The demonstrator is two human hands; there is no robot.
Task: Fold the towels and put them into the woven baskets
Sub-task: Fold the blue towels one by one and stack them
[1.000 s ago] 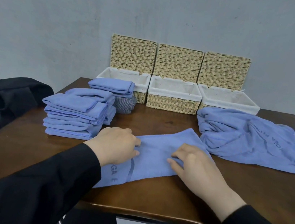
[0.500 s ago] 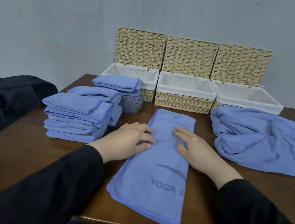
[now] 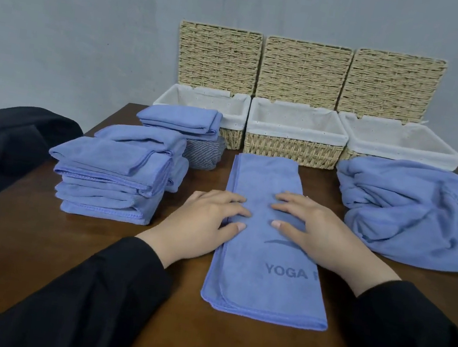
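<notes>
A stack (image 3: 109,180) of folded towels stands at the left of the table (image 3: 36,234). The left hand (image 3: 203,222) and the right hand (image 3: 316,232) lie flat, fingers spread, on a long folded towel (image 3: 261,289). Behind it three baskets (image 3: 294,141) stand open. A loose pile (image 3: 422,212) lies on the right.

Three baskets (image 3: 293,150), two hands (image 3: 206,223).

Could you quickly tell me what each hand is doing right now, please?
Left hand: open, fingers resting flat on the long blue towel.
Right hand: open, fingers pressing flat on the same towel, holding nothing.
</notes>
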